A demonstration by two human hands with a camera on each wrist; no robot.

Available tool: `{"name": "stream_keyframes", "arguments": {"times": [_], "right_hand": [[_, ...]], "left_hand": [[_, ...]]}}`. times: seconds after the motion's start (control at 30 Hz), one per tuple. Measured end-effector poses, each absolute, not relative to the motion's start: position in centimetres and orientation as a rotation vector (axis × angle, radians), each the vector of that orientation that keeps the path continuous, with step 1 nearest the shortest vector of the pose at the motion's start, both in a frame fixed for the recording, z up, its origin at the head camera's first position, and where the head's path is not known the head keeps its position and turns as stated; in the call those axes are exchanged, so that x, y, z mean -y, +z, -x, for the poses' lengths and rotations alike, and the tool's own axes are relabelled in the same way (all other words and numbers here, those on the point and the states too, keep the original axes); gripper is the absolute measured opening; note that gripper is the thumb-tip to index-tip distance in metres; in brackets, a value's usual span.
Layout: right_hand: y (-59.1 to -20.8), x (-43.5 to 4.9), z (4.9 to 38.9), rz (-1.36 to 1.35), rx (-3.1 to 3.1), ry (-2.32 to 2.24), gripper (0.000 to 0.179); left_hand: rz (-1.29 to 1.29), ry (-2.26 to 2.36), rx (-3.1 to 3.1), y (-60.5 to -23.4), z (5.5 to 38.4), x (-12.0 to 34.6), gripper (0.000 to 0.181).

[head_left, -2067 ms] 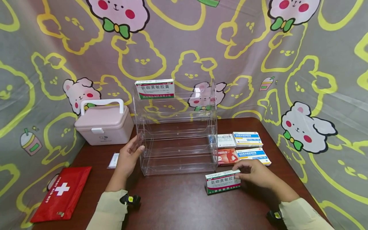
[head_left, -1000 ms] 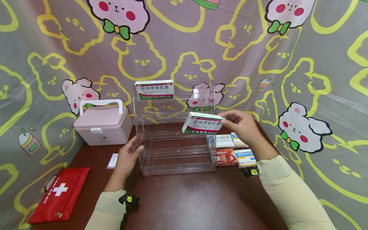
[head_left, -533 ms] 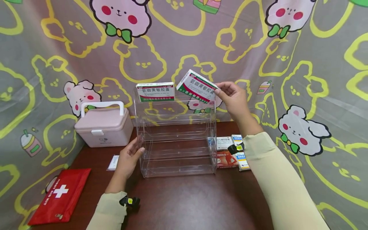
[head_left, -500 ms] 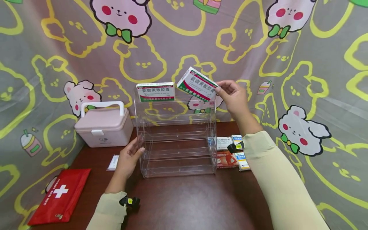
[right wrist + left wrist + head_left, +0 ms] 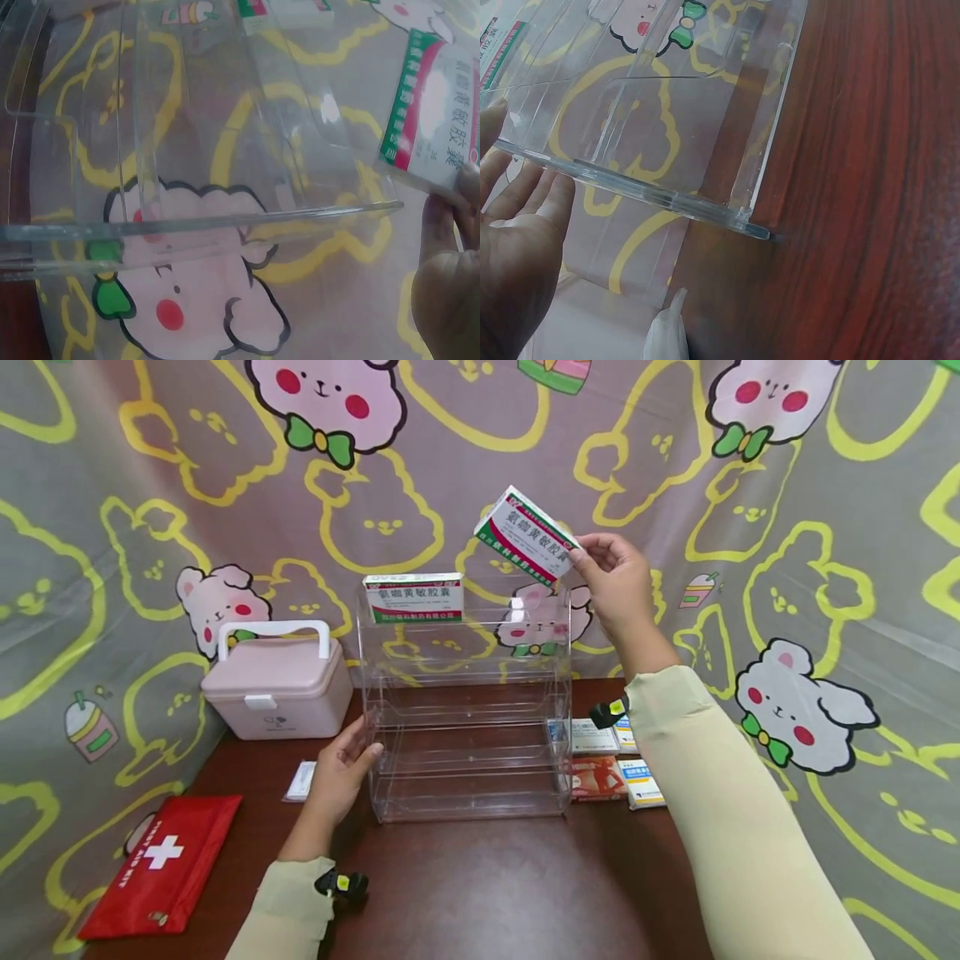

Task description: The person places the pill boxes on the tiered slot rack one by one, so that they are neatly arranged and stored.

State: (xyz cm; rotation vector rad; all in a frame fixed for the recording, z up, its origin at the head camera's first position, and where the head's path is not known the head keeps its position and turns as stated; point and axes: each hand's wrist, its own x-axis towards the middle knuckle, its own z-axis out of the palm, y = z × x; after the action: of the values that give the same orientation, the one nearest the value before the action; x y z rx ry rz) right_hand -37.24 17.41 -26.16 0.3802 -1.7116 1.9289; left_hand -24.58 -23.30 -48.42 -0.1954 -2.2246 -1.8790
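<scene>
My right hand (image 5: 617, 581) pinches a white, green and red medicine box (image 5: 528, 537) by its right end. The box is tilted, its left end higher, above the right part of a clear acrylic display rack (image 5: 471, 806). In the right wrist view this box (image 5: 429, 112) is beyond the rack's edge. A matching medicine box (image 5: 415, 600) sits at the left of the rack's top tier. My left hand (image 5: 337, 777) grips the rack's left side panel (image 5: 652, 193), thumb on one face and fingers on the other.
Behind the rack's right side lie several medicine boxes, among them an orange-red one (image 5: 597, 777) and a blue and white one (image 5: 641, 783). At left stand a pink case (image 5: 277, 689), a small white packet (image 5: 300, 782) and a red first aid pouch (image 5: 161, 864). A patterned curtain (image 5: 465, 410) encloses the table.
My right hand has lifted the medicine box from the table in front of the rack, up past its tiers to above the top, tilting it. The left hand stays on the rack.
</scene>
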Motion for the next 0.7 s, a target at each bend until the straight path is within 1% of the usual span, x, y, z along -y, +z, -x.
{"name": "stream_keyframes", "arguments": {"times": [0.2,0.4,0.7], "right_hand": [[-26.46,-17.72,37.72,-0.356,1.879,1.787,0.012],[-26.77,-17.93,37.94,-0.357,2.106,1.563,0.026],[-26.76,-17.59,38.05,-0.371,2.227,1.478,0.032]], "left_hand": [[0.200,-1.889,2.213,-48.37,24.73,23.20,0.064],[0.184,-1.878,2.225,-48.36,24.45,23.17,0.063],[0.195,-1.889,2.214,-48.36,24.52,23.10,0.063]]}}
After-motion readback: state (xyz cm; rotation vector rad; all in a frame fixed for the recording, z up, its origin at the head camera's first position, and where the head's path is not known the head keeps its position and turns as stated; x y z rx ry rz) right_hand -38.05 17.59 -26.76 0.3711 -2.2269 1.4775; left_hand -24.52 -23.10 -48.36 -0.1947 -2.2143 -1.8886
